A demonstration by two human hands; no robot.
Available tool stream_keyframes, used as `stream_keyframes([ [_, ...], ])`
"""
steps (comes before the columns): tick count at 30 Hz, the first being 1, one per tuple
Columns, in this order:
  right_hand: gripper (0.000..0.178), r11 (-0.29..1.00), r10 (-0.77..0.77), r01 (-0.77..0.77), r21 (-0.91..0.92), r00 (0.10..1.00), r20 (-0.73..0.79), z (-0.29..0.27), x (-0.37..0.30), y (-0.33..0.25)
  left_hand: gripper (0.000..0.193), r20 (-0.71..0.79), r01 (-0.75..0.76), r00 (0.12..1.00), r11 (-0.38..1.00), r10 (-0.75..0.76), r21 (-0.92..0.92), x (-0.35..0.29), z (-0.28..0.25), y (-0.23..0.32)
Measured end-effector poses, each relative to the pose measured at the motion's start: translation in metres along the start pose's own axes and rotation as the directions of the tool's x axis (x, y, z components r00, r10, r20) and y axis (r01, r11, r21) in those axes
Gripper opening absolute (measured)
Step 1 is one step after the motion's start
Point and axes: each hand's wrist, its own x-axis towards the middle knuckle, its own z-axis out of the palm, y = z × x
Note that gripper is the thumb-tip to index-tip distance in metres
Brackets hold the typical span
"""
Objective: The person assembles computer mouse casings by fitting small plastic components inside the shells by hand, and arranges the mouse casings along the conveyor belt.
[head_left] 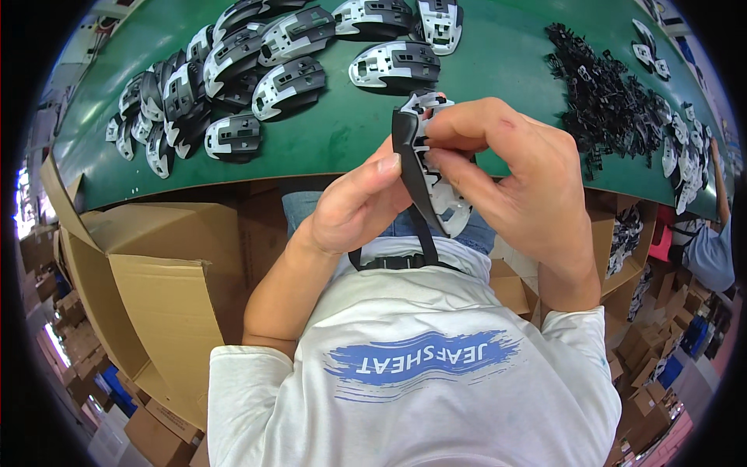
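We've got the shell (415,167) between both hands, long axis roughly fore-aft; left hand (348,204), half-curled, holds its black side; right hand (523,171) curls at its white inside (whether pinching, we can't tell).

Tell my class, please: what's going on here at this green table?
A person's left hand holds a black-and-white plastic shell by its dark side, while the right hand works at its white inner side; whether those fingers pinch a small part is hidden. Similar shells lie on the table at left; a heap of small black parts and some white pieces lie at right.
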Motion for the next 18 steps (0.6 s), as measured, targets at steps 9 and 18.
stream_keyframes([
  [9, 0.037, 0.993, -0.057, 0.048, -0.111, 0.996, -0.075, -0.009, -0.008, 0.004, 0.076, 0.076, -0.131, 0.981, 0.897, 0.179, -0.422, 0.009, -0.011, -0.024],
  [18, 0.046, 0.722, 0.422, -0.334, 0.606, 0.907, -0.003, 0.014, -0.021, 0.032, 0.07, -0.072, -0.046, 0.997, 0.943, 0.024, -0.33, 0.002, 0.01, -0.007],
])
